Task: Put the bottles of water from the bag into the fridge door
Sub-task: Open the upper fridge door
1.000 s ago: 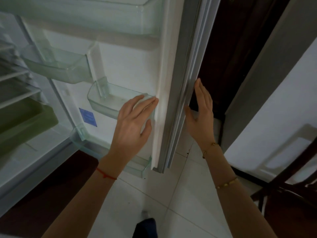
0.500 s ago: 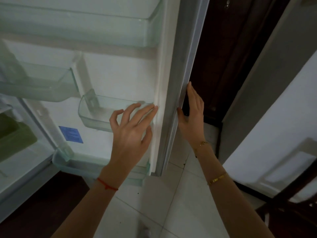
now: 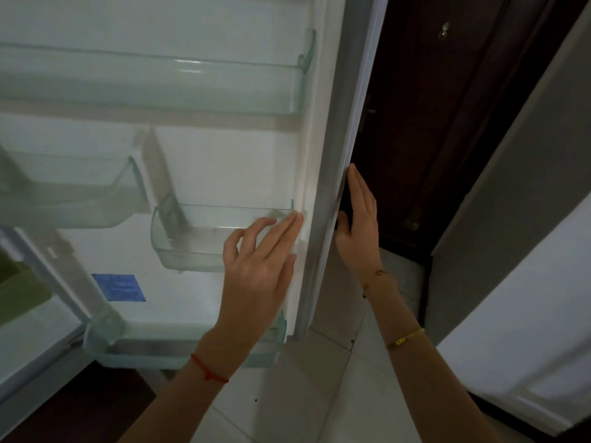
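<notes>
Only bare clear door bins (image 3: pixel 198 241), left hand (image 3: pixel 259 270) and right hand (image 3: pixel 359 231) both spread flat, grip on nothing.

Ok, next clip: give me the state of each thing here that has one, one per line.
fridge door: open, inner side facing the camera
top door shelf: empty
small middle shelf: empty
bottom door shelf: no bottles visible
left hand: open, fingertips at the door's inner edge
right hand: open, flat against the door's outer edge
</notes>
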